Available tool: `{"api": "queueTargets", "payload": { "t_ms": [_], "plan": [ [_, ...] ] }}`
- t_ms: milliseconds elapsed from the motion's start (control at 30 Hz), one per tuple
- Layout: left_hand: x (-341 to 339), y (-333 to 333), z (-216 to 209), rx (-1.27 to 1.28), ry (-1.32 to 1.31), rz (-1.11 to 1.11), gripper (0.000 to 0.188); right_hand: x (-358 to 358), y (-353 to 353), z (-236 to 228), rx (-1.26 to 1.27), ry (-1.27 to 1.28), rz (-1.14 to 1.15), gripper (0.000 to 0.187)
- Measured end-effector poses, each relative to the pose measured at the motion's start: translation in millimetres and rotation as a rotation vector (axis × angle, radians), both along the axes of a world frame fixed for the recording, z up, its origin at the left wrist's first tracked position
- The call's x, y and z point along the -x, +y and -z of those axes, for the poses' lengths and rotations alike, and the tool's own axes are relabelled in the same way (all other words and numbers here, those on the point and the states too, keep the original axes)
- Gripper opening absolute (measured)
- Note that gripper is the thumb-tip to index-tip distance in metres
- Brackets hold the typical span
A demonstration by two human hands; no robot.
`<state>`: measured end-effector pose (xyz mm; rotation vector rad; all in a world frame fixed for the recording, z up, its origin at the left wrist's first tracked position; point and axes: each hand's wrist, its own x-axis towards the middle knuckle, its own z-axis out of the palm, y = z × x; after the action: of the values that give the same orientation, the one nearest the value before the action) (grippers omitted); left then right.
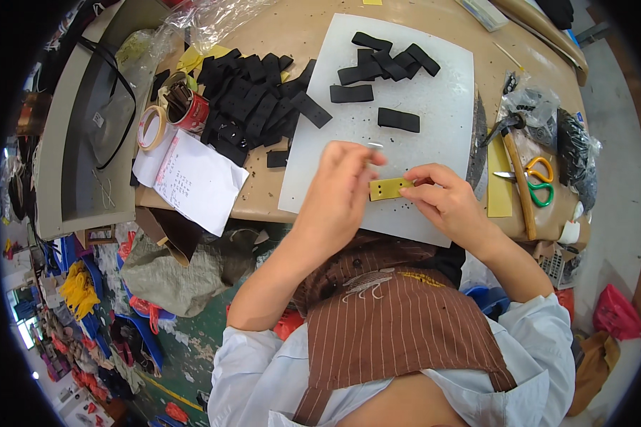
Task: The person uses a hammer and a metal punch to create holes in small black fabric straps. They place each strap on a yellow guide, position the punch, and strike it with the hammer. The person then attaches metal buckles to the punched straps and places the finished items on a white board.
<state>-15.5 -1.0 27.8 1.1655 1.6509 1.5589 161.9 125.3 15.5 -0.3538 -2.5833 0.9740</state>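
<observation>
My right hand (445,203) pinches the right end of a short yellow strip with punched holes (384,189), with a dark edge showing beneath it. Just left of the strip is my left hand (338,188), raised with bent fingers; the fingertips are blurred, and I cannot make out whether they hold anything. Under both hands lies a white board (310,171). One black fabric strip (399,119) rests on the board beyond my hands, and a small group of similar black strips (388,64) lies at its far end.
A heap of black strips (253,96) covers the table at left, beside a red can (192,114), a tape roll (151,128) and a paper pad (196,181). At right are a hammer (520,185), scissors (541,181), a yellow sheet (498,185) and plastic bags (577,156).
</observation>
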Motion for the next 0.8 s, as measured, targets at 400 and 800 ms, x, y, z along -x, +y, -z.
{"api": "queueTargets", "payload": {
  "t_ms": [400, 800],
  "plan": [
    [-13.8, 18.1, 22.5, -0.046, 0.092, 0.111, 0.011, -4.7, 6.6, -0.8, -0.200, 0.030, -0.035, 0.021],
    [-13.2, 17.5, 23.3, -0.019, 0.161, 0.087, 0.010, -137.1, 117.8, 18.7, -0.443, -0.411, 0.763, 0.024]
  ]
}}
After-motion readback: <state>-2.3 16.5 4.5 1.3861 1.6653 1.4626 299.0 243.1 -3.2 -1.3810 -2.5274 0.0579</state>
